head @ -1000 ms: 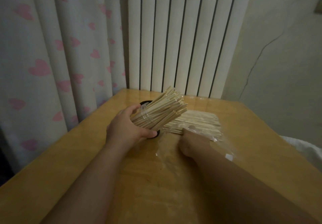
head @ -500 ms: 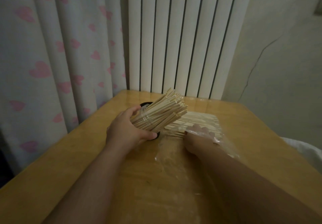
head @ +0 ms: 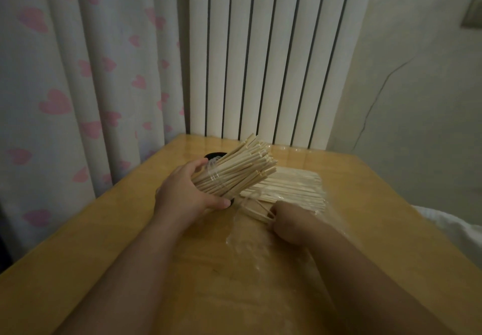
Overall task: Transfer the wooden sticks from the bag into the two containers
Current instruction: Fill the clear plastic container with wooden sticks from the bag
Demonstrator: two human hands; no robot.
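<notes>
My left hand [head: 182, 193] grips a clear container [head: 212, 178] tilted to the right, packed with wooden sticks [head: 242, 167] that fan out of its mouth. Behind it shows the dark rim of a second container [head: 214, 155], mostly hidden. A clear plastic bag [head: 260, 243] lies flat on the wooden table [head: 91, 256], with a layer of sticks [head: 292, 186] at its far end. My right hand [head: 289, 222] is inside the bag's opening, fingers curled round a few sticks [head: 257, 212] drawn toward me.
A white ribbed radiator [head: 260, 60] stands behind the table's far edge. A curtain with pink hearts [head: 78, 73] hangs at the left. A cracked wall is at the right, and white fabric [head: 448, 227] lies past the table's right edge.
My right hand has reached into the bag, closed on a few sticks and pulled them back toward me. My left hand keeps the tilted container where it was.
</notes>
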